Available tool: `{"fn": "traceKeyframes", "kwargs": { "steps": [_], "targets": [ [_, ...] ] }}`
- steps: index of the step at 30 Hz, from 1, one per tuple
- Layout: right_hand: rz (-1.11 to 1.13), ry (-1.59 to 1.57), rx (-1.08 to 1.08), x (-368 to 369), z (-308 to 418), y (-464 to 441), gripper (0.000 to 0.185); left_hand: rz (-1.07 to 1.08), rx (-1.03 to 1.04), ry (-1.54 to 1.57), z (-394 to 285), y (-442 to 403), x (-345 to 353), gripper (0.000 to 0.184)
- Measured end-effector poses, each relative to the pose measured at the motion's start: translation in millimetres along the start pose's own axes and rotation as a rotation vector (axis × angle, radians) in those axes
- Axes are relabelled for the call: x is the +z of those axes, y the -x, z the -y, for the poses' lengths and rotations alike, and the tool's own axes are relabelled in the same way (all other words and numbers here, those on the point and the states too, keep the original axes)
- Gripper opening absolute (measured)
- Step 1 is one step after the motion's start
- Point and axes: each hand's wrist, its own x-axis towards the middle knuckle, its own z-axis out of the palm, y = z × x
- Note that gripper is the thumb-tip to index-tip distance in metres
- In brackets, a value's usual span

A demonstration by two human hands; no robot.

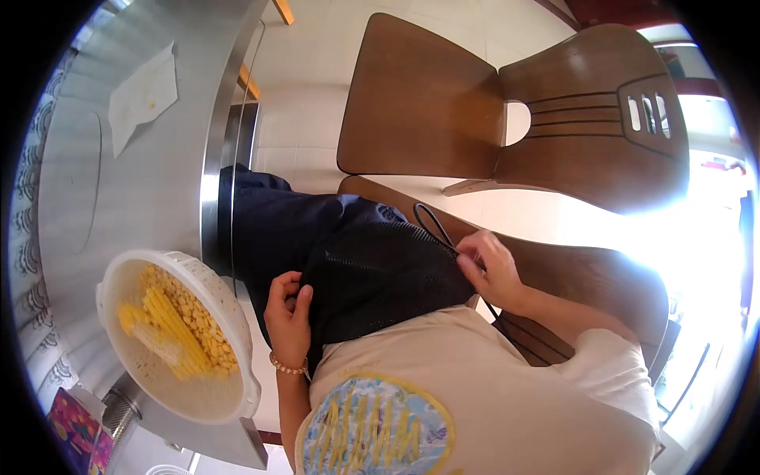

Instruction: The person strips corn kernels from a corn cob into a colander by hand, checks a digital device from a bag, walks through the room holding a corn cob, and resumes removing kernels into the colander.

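Note:
Black mesh cloth (380, 277) lies across my lap, over dark blue trousers (277, 226). My left hand (289, 317), with a beaded bracelet (287, 365) at the wrist, is closed at the cloth's left edge, its fingers curled and partly hidden. At the right edge my right hand (488, 269) pinches a black cord (431, 222); a loop of it sticks out above the fingertips, and more cord hangs below the hand.
On the metal table (170, 190) at the left stands a white colander (245, 372) with corn cobs (170, 328) and loose kernels (206, 324). A paper sheet (144, 96) lies farther up the table. Wooden chairs (419, 95) are at the top and right.

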Motion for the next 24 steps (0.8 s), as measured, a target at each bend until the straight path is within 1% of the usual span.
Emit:
{"fn": "traceKeyframes", "kwargs": {
  "steps": [1,2,3,5,6,8,9,11,13,15,16,18,19,21,22,23,24],
  "targets": [
    [0.177,-0.062,-0.064,-5,4,3,0.016,-0.004,0.021,0.026,5,0,0,0.022],
    [0.229,-0.092,0.019,-6,3,4,0.015,-0.008,0.043,0.052,8,0,-1,0.021],
    [0.219,-0.091,0.023,-8,-3,5,0.015,0.001,0.049,0.051,8,1,-3,0.021],
    [0.300,-0.196,-0.036,-12,-20,4,0.016,0.012,-0.015,0.037,8,5,-5,0.022],
    [0.299,-0.196,-0.037,-14,-18,1,0.016,0.011,-0.014,0.038,11,8,-7,0.022],
    [0.379,-0.244,-0.213,-18,-11,-6,0.018,0.004,-0.036,0.093,20,15,-14,0.024],
    [0.384,-0.248,-0.216,-20,-1,-10,0.018,-0.001,-0.039,0.090,23,20,-19,0.024],
    [0.538,-0.149,-0.033,-23,28,-24,0.014,-0.071,-0.110,0.116,28,33,-26,0.026],
    [0.584,-0.122,-0.085,-22,51,-38,0.015,-0.122,-0.114,0.091,37,49,-31,0.027],
    [0.618,0.029,-0.064,-22,77,-49,0.019,-0.187,-0.120,0.071,48,68,-35,0.027],
    [0.638,0.036,-0.083,-22,89,-57,0.019,-0.240,-0.099,0.094,54,78,-34,0.027],
    [0.960,0.144,0.222,-22,107,-70,0.026,-0.314,-0.086,0.130,60,90,-29,0.027],
    [0.974,0.163,0.208,-22,111,-74,0.026,-0.354,-0.062,0.135,62,94,-25,0.027],
    [0.953,0.024,0.282,-20,118,-81,0.036,-0.412,-0.041,0.147,59,96,-21,0.026],
    [0.963,0.040,0.269,-16,121,-86,0.036,-0.377,-0.054,0.087,54,89,-21,0.027],
    [0.989,-0.076,0.251,-9,125,-90,0.035,-0.338,-0.068,0.025,46,82,-23,0.027],
    [1.011,-0.195,0.235,-2,129,-94,0.034,-0.350,-0.071,0.032,34,78,-25,0.027]
  ]
}}
